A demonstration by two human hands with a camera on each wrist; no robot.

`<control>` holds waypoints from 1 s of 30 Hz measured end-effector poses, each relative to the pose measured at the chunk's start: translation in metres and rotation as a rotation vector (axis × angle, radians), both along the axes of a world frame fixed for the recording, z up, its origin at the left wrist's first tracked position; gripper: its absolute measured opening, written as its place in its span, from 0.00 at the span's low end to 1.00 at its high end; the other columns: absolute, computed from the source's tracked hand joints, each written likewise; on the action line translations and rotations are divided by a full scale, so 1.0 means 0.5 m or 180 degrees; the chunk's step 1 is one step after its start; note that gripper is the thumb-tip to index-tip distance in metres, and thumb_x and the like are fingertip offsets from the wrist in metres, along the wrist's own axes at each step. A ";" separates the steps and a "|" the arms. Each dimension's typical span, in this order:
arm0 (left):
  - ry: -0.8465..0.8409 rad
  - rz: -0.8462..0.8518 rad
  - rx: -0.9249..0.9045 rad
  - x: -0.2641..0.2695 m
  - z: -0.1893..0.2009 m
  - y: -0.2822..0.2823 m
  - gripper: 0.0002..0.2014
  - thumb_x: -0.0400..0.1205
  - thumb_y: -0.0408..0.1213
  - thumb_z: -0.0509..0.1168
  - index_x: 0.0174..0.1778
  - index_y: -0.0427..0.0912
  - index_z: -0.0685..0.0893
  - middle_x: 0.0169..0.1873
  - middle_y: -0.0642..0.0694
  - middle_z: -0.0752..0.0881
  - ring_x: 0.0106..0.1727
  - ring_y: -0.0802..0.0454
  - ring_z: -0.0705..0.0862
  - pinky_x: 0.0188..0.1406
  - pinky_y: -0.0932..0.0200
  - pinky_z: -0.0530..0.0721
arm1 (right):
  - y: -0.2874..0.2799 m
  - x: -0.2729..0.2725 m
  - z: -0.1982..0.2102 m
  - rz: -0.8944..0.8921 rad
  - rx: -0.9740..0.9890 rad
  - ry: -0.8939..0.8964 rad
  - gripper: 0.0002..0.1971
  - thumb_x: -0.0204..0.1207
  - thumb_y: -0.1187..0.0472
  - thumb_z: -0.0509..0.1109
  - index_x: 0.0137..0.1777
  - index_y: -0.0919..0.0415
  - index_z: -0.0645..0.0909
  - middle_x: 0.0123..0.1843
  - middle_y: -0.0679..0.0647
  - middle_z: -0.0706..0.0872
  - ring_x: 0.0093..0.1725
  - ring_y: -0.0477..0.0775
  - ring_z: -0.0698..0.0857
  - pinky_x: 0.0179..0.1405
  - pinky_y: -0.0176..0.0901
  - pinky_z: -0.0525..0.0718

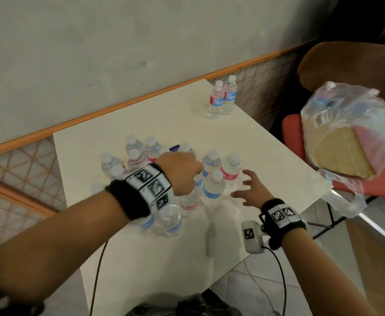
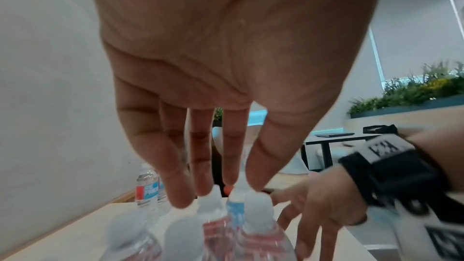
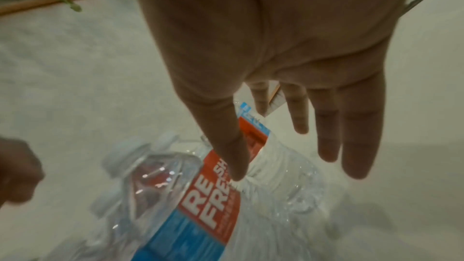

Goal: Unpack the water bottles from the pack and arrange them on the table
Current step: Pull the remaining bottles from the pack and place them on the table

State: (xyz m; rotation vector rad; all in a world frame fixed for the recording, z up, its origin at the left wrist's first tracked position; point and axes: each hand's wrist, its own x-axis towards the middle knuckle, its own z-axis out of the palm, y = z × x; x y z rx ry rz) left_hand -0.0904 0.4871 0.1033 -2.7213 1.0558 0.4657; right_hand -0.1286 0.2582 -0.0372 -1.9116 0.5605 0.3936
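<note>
Several small water bottles [image 1: 212,176] with red and blue labels stand bunched in the middle of the cream table [image 1: 255,144]. My left hand [image 1: 184,172] reaches down over the bunch; in the left wrist view its fingers [image 2: 200,176] are straight and the tips touch the white caps [image 2: 211,201]. My right hand [image 1: 250,190] is spread open just right of the bunch, its thumb against the side of a bottle [image 3: 213,195]. Two more bottles [image 1: 222,99] stand together at the table's far corner. The empty plastic wrap with its cardboard tray [image 1: 339,133] is off the table's right side, blurred.
A red chair seat [image 1: 291,131] and a brown chair back [image 1: 346,65] stand right of the table. The wall with its orange rail [image 1: 141,99] runs along the far side. Cables [image 1: 282,281] hang from my wrists near the front edge.
</note>
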 end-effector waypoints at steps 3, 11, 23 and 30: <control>-0.0073 0.0054 -0.0001 0.064 0.012 -0.079 0.17 0.82 0.41 0.59 0.68 0.46 0.76 0.63 0.43 0.76 0.53 0.40 0.82 0.40 0.54 0.72 | 0.001 0.036 -0.010 0.0005 0.0188 -0.0343 0.48 0.69 0.68 0.77 0.81 0.47 0.51 0.76 0.58 0.64 0.72 0.61 0.70 0.54 0.58 0.81; 0.0573 -0.0115 0.0494 0.149 -0.050 -0.153 0.21 0.86 0.36 0.56 0.76 0.44 0.71 0.72 0.42 0.75 0.70 0.41 0.75 0.65 0.51 0.74 | 0.008 0.050 -0.022 0.0193 0.0205 -0.0535 0.39 0.69 0.53 0.79 0.75 0.46 0.60 0.66 0.52 0.76 0.56 0.54 0.80 0.46 0.54 0.86; 0.0359 -0.0469 0.0955 0.143 -0.026 -0.178 0.18 0.78 0.19 0.58 0.29 0.42 0.61 0.24 0.47 0.61 0.30 0.45 0.62 0.27 0.60 0.60 | 0.079 -0.043 -0.048 0.0623 0.0105 -0.0868 0.36 0.68 0.54 0.79 0.71 0.48 0.61 0.58 0.45 0.80 0.53 0.52 0.83 0.46 0.45 0.83; 0.0486 -0.0466 0.0829 0.148 -0.018 -0.175 0.21 0.85 0.31 0.58 0.76 0.40 0.73 0.73 0.41 0.76 0.71 0.42 0.77 0.67 0.53 0.75 | 0.083 -0.044 -0.044 0.0799 -0.0001 -0.0927 0.36 0.71 0.56 0.77 0.75 0.50 0.62 0.64 0.48 0.80 0.59 0.47 0.79 0.59 0.39 0.75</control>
